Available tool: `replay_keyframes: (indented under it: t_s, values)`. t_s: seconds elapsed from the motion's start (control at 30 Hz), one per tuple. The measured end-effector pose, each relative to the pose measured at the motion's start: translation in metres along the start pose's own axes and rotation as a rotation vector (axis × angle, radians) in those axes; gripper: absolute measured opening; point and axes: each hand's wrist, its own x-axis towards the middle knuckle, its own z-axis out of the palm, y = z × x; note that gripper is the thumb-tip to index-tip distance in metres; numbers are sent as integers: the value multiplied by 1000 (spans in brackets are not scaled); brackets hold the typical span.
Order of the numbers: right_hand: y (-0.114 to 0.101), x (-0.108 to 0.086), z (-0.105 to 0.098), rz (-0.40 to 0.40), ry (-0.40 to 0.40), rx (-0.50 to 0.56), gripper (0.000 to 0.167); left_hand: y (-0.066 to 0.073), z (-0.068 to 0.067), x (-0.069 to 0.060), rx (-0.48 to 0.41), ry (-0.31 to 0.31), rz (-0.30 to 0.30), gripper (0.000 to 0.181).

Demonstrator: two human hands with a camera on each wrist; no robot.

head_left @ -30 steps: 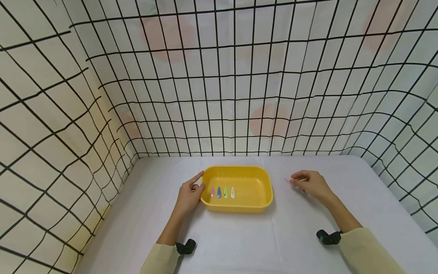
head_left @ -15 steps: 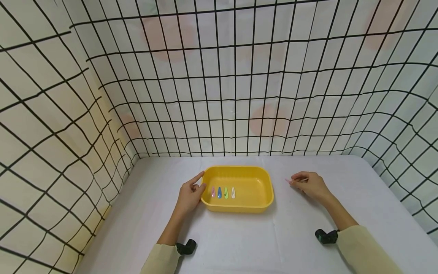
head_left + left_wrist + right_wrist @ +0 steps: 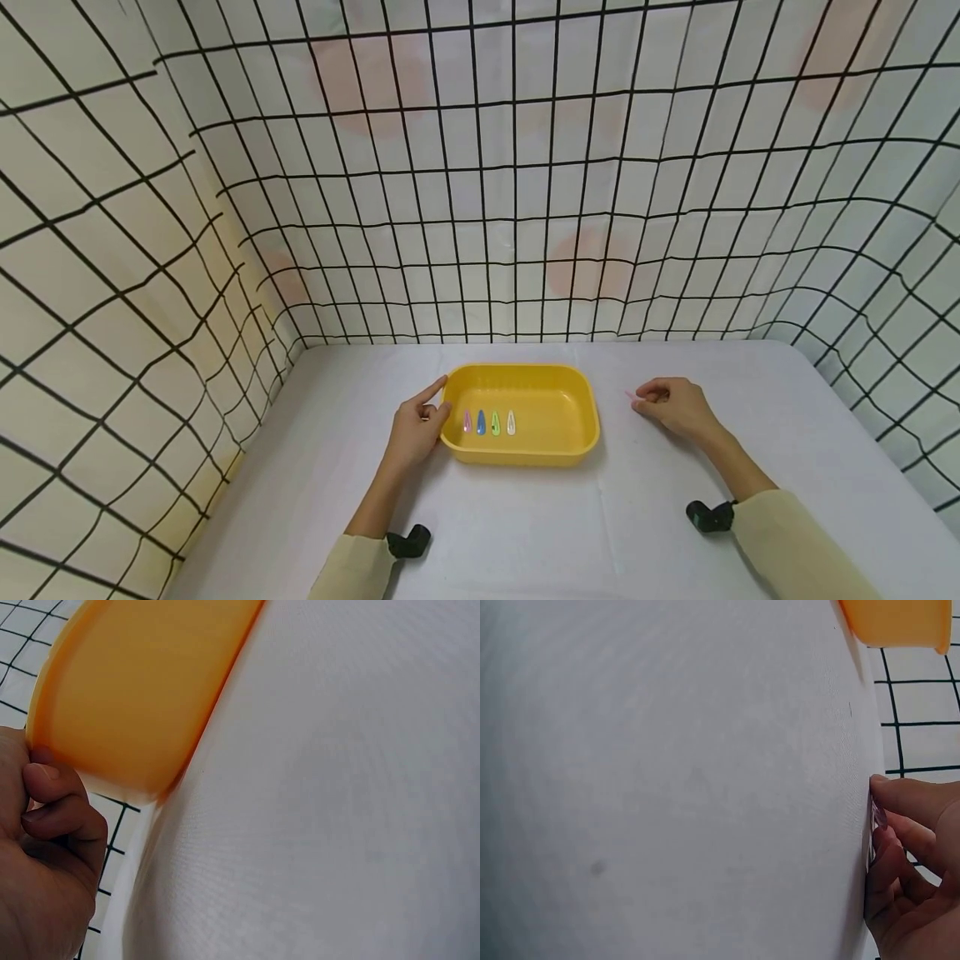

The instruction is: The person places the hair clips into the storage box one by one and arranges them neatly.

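A yellow tray [image 3: 525,457] stands on the white-covered table in the head view. Inside it, toward the left, a pink hair clip [image 3: 467,421], a blue one, a green one and a white hair clip [image 3: 511,422] lie in a row. My left hand [image 3: 413,429] grips the tray's left end between thumb and index finger, the other fingers curled outside, as the left wrist view shows. Right of the tray, my right hand [image 3: 677,408] pinches another pink hair clip [image 3: 631,395] low over the cloth. In the right wrist view the fingers partly hide that clip [image 3: 878,816].
A white cloth [image 3: 540,533] covers the table. Behind it and along both sides rise white walls with a black grid [image 3: 514,221]. A black wrist camera [image 3: 408,542] sits on the left wrist, and another black camera [image 3: 709,516] on the right.
My right wrist and forearm have shifted slightly left, with the fingertips and the pink hair clip almost in place. The left hand and the tray are practically still.
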Motion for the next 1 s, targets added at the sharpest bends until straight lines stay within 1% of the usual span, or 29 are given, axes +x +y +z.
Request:
replay_keyframes:
  t_s: [0.13, 0.37, 0.63, 0.87, 1.0]
  values:
    - [-2, -1, 0, 2, 4, -15, 32, 0, 0, 0, 6, 1, -8, 51]
    - [-4, -1, -2, -26, 15, -51, 28, -1, 0, 1, -11, -4, -5, 51]
    - [-9, -3, -3, -117, 11, -133, 22, -1, 1, -1, -15, -1, -4, 50]
    - [-9, -6, -6, -103, 6, -165, 21, -2, 2, -1, 7, 3, 3, 50]
    - [-9, -7, -9, -115, 2, -166, 21, -3, 1, -1, 5, 5, 15, 50]
